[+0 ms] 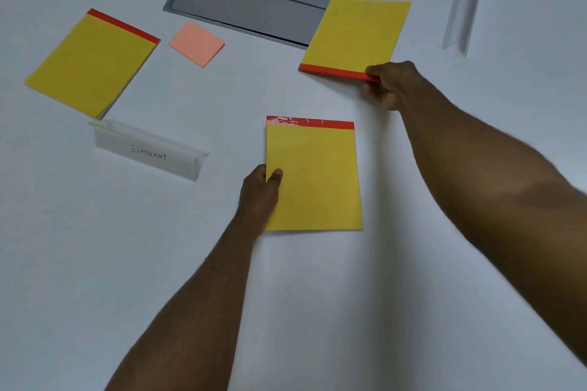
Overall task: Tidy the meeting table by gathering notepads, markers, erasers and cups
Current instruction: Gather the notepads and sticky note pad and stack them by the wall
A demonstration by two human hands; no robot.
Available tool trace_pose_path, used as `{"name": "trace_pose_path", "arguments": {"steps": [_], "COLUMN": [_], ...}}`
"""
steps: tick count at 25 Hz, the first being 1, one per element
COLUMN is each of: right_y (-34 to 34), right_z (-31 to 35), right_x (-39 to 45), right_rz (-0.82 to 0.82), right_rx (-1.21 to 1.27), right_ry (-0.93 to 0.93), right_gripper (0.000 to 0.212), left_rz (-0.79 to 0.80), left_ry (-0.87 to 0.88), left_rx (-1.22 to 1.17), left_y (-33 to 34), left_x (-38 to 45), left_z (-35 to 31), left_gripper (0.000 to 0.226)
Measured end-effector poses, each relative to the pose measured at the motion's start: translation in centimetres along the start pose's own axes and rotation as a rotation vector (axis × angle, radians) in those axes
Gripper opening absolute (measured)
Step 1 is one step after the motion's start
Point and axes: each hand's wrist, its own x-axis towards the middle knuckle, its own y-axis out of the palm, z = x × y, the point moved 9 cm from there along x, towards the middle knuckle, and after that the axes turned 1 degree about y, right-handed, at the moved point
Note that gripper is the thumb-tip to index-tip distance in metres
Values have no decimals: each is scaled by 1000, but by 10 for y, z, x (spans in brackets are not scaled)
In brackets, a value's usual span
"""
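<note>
The left hand (259, 192) pinches the near notepad (313, 176) by its nine o'clock edge, thumb on top, probably to keep it as the base of a stack on the white table (95, 263). The right hand (389, 84) grips the red binding of a second notepad (355, 36) at one o'clock, which overlaps the grey hatch (254, 6), likely to drag it in. A third notepad (92, 63) and pink sticky notes (196, 44) wait at ten o'clock, beyond the name stand (149, 149)

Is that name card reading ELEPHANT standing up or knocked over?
Standing. The name card sits upright on the table, its lettered face toward the camera.
</note>
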Motion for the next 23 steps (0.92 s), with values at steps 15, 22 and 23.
{"name": "trace_pose_path", "arguments": {"steps": [15,22,23], "right_y": [-151,-160,-158], "right_z": [-26,-43,-38], "right_x": [-259,-421,-445], "right_rz": [-174,125,166], "right_rx": [203,26,21], "right_ry": [-526,-698,-715], "right_gripper": [20,20,21], "left_rz": [-22,-154,-180], "left_ry": [-20,32,42], "left_rx": [-247,-349,-364], "left_y": [-61,-115,-123], "left_x": [-217,-391,-413], "left_z": [75,143,151], "left_gripper": [17,15,15]}}
